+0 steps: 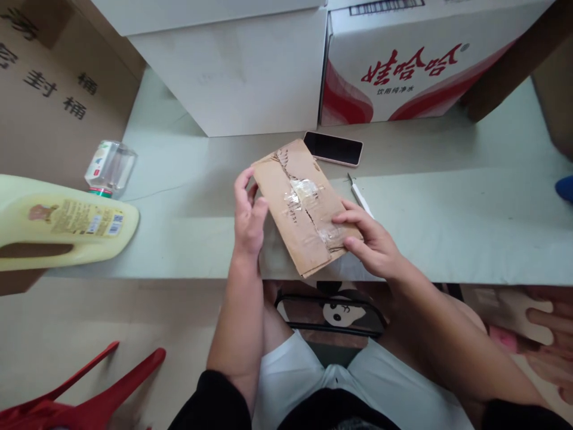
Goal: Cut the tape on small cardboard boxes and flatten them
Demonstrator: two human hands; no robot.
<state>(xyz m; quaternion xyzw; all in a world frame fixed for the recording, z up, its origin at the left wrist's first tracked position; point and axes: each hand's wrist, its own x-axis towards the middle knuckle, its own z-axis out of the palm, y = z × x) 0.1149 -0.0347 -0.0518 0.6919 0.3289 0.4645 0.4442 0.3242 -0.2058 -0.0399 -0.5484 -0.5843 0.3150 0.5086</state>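
Observation:
A flat brown cardboard box with clear tape along its torn middle seam is tilted between my two hands above the table's near edge. My left hand is at its upper left edge, thumb and fingers gripping that side. My right hand clasps the lower right corner, with thumb and fingertips on the top face. Just beyond the right hand lies a white-handled craft knife, partly hidden by that hand. Behind the box, a phone with a dark screen rests on the cloth.
Large white cartons and a red-and-white carton stand along the back. To the left are a yellow jug, a clear bottle and a big brown carton. A red chair sits on the floor at lower left.

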